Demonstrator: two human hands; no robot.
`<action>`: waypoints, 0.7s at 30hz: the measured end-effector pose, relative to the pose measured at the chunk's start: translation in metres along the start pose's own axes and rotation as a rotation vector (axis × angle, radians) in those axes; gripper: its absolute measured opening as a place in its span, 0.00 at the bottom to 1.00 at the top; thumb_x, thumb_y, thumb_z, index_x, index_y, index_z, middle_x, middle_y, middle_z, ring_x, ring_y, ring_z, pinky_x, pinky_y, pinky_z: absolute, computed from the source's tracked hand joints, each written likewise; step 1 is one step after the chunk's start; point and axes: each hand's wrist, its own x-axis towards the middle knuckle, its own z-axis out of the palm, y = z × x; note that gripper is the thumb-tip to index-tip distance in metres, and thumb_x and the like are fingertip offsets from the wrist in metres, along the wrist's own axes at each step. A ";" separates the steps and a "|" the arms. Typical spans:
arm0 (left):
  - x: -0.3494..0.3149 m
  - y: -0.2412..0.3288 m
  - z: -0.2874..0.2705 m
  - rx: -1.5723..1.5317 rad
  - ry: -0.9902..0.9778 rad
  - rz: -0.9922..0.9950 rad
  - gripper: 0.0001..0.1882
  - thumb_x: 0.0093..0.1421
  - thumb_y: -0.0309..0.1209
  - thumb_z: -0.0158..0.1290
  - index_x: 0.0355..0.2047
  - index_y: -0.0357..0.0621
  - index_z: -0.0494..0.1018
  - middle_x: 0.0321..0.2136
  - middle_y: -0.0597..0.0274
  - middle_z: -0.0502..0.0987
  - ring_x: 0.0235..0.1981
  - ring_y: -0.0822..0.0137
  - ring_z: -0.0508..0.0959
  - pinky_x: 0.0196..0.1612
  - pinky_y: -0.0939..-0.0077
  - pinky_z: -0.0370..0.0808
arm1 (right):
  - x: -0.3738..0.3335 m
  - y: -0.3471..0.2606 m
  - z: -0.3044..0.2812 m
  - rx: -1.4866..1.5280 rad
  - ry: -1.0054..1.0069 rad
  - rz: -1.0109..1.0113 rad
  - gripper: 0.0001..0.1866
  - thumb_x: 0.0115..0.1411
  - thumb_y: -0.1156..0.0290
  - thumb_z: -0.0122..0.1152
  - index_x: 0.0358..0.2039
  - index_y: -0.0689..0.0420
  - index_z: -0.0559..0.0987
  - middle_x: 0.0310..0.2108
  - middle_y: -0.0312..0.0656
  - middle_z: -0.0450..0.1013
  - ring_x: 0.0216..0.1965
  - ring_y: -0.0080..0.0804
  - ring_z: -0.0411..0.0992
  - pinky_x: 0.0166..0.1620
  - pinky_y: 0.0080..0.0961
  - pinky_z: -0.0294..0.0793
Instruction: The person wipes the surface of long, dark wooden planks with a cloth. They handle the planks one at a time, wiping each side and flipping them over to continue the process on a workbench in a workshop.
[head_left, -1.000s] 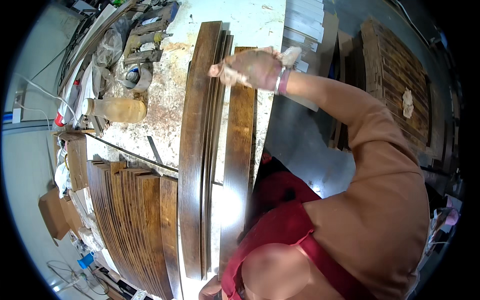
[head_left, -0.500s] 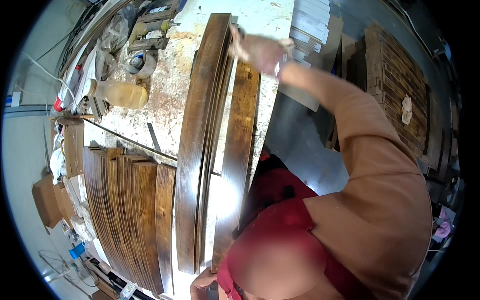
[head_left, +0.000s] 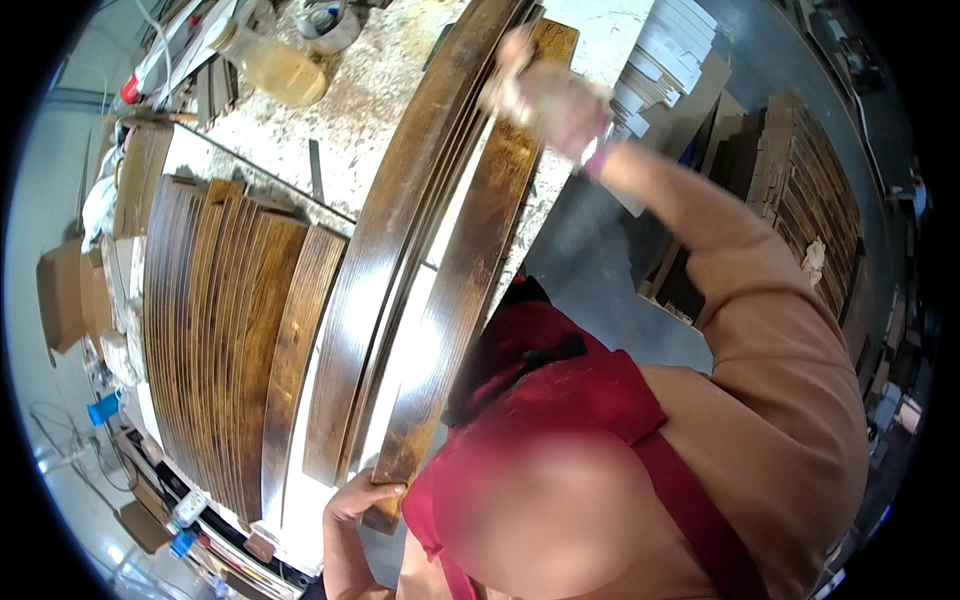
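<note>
Brown wood board [head_left: 455,280] lies lengthwise along R edge of stained white table [head_left: 365,130], just R of stacked boards [head_left: 375,240]. Person's L hand [head_left: 357,496] at near end, one digit on top, rest hidden; can't tell if gripping. R hand [head_left: 562,105] blurred over far end; openness/hold can't tell.

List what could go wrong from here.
The single plank lies along the edge of the table, so a hard sideways push might slide it off.

The right hand, blurred at the far end, is close to the neighbouring planks and might knock them.

The left hand touches the plank's near end; if its finish is wet, which I can't tell, it could smudge.
</note>
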 end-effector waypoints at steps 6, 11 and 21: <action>0.003 0.007 0.012 0.011 0.024 0.156 0.24 0.55 0.36 0.64 0.47 0.30 0.74 0.39 0.55 0.80 0.39 0.67 0.78 0.45 0.74 0.73 | -0.145 -0.162 0.039 0.094 -0.516 -0.556 0.17 0.64 0.54 0.49 0.51 0.39 0.75 0.41 0.42 0.76 0.43 0.37 0.76 0.40 0.51 0.77; 0.007 0.015 0.023 -0.113 -0.041 0.129 0.31 0.55 0.37 0.64 0.54 0.31 0.69 0.48 0.57 0.76 0.48 0.67 0.75 0.54 0.74 0.69 | -0.051 -0.036 0.000 0.299 -0.103 -0.060 0.14 0.63 0.58 0.53 0.41 0.51 0.79 0.32 0.42 0.77 0.32 0.30 0.76 0.36 0.25 0.78; -0.002 0.023 0.028 -0.133 0.028 0.204 0.23 0.57 0.34 0.62 0.46 0.29 0.71 0.36 0.51 0.79 0.35 0.62 0.81 0.41 0.69 0.79 | -0.201 -0.172 0.069 0.069 -0.253 -1.075 0.07 0.58 0.67 0.53 0.34 0.51 0.78 0.31 0.37 0.78 0.32 0.35 0.77 0.36 0.34 0.76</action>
